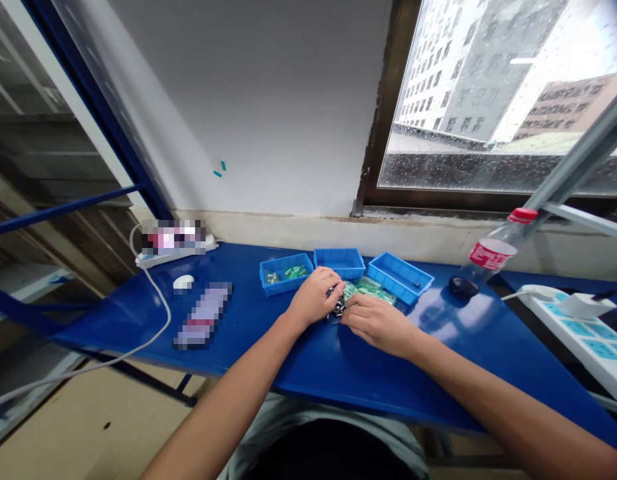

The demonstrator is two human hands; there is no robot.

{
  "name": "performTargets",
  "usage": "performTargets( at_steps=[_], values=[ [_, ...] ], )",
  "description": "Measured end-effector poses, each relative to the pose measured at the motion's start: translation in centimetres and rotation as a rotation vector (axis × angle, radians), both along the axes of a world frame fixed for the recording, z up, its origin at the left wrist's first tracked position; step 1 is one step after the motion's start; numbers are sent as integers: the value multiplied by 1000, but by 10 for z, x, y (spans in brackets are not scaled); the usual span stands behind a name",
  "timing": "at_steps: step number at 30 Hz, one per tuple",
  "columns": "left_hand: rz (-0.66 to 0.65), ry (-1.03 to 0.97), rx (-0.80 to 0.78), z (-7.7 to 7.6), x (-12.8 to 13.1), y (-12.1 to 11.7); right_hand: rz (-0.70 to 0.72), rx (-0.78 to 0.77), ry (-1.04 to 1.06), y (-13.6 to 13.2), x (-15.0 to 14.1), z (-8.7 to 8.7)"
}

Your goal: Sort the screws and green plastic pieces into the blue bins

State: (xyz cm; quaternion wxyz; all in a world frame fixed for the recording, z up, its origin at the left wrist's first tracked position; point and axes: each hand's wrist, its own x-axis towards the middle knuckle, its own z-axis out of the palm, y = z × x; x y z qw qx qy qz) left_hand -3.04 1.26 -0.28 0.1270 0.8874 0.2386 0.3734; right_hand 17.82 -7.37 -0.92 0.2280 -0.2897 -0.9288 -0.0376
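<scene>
My left hand (314,295) is curled over a small heap of dark and silvery metal parts (338,307), its fingertips among them. Close by on the right, my right hand (381,323) has its fingers bent and pressed together at the edge of the same heap; anything between them is hidden. Behind both hands lie several flat green pieces (371,288) that look like small circuit boards or packets. A blue bin (284,287) at the back left contains more green pieces and some small metal bits.
A middle blue bin (338,275) and a tilted right bin (408,293) stand behind the hands. Farther right are a red-capped bottle (492,253) and a power strip (583,327). A blurred-out flat object (204,317), a white round item (183,283) and a cable (166,307) lie left.
</scene>
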Motion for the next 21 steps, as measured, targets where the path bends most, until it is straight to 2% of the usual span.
performTargets(
  at_steps=[11, 21],
  values=[
    [-22, 25, 3, -1, 5, -3, -18, -10, 7, 2, -6, -11],
    [-11, 23, -16, 0, 3, -2, -25, -13, 53, 1, -9, -7]
  ],
)
